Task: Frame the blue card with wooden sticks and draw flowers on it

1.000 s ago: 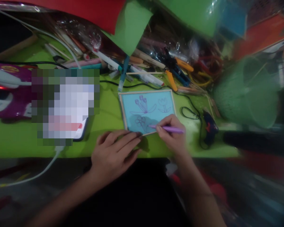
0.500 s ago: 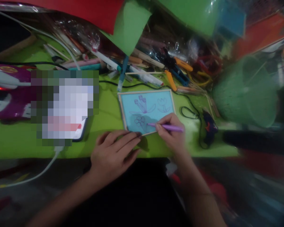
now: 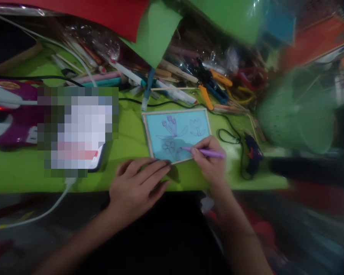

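A light-blue panel (image 3: 157,126) with a thin wooden frame lies on the green tabletop, bearing flowers drawn in purple line. My right hand (image 3: 210,156) is closed around a purple pen (image 3: 212,153). The pen's tip meets the panel's lower part, just right of a small round-petalled flower. My left hand (image 3: 140,183) rests flat with fingers stretched out, its fingertips at the panel's lower left edge. Two more drawn flowers sit higher on the panel, a three-headed one at left and a tulip shape at right.
A blurred-out phone (image 3: 96,160) with a white cable lies left. Markers, sticks and orange-handled pliers (image 3: 215,88) crowd the back. A green basket (image 3: 296,110) stands right, near a dark glue gun (image 3: 252,149) with its cord. A purple device (image 3: 14,110) sits far left.
My right hand has shifted slightly right with the purple pen, and a short curved line now shows near its tip. My left hand has stayed in place.
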Available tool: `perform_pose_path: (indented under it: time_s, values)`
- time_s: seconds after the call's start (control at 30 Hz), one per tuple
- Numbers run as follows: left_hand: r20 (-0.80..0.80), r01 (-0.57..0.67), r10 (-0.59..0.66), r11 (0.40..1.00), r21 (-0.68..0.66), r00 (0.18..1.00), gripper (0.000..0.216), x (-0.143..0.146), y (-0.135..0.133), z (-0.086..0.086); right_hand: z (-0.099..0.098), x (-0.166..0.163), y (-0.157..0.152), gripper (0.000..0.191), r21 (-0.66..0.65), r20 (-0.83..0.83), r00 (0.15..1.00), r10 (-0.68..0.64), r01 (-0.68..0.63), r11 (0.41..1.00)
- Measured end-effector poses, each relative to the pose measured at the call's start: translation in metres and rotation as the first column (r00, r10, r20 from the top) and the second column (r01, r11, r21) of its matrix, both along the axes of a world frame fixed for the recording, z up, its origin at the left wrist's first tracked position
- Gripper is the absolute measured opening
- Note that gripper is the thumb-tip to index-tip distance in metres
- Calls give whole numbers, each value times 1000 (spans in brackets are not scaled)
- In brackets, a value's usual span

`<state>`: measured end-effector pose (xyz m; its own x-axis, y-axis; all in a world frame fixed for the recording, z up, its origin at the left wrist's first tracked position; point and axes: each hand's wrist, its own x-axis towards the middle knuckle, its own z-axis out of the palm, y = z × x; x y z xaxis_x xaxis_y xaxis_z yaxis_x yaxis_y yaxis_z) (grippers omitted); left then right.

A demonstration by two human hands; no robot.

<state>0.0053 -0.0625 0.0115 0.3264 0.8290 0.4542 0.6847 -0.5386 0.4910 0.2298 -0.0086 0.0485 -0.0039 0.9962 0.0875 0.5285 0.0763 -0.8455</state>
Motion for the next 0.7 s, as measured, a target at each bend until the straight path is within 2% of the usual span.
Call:
perform_pose_path:
  time_s: [0.1, 0.47, 0.6, 0.7]
  values:
    - [4, -1, 1, 1000, 3, 1000, 37, 0, -1, 0, 1, 0, 0, 13, -13, -2, 1000, -12, 12, 1000]
    - [-11, -2, 2, 1000, 20, 1000, 28, 0, 0, 0, -1, 3, -2, 13, -49, -3, 999, -33, 33, 998]
    - [-10, -3, 3, 999, 34, 1000, 29, -1, 0, -1, -1, 3, -4, 10, -66, -66, 995, -73, 68, 995]
    - [25, 12, -13, 999, 38, 1000, 30, -4, -1, -2, 2, 1, -7, 11, -104, -142, 989, -33, 18, 994]
